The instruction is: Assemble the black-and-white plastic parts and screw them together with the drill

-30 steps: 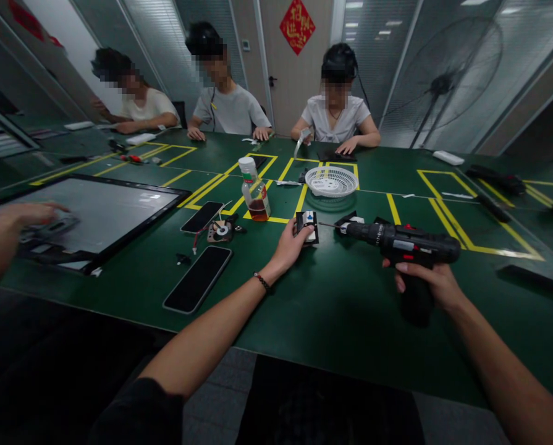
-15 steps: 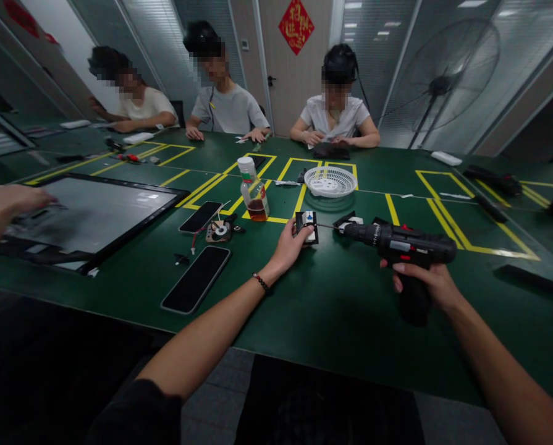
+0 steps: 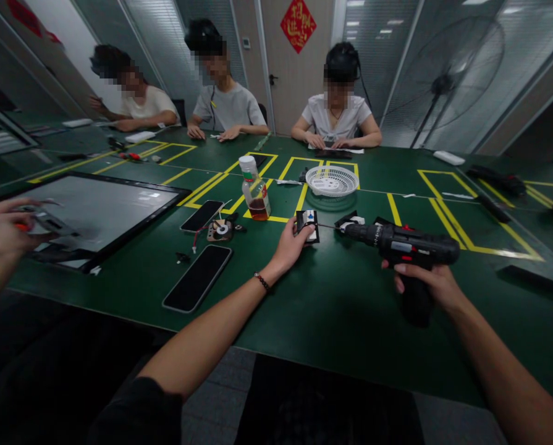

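My left hand grips a small black block with a white and blue label on top, low over the table. In my right hand is a black cordless drill, held by its handle and pointing left. A thin bit runs from the drill's chuck to the block's right side; its very tip is too small to make out. Just behind the chuck lies a dark piece with a white part.
On the green table are a sauce bottle, a white basket, two phones and a small motor-like part. At left, a co-worker's hands are over a framed panel. Three people sit opposite.
The co-worker's hands at the left have come further into view, holding a grey object. Across the table, people's hands have shifted. My own hands and the drill look nearly unmoved.
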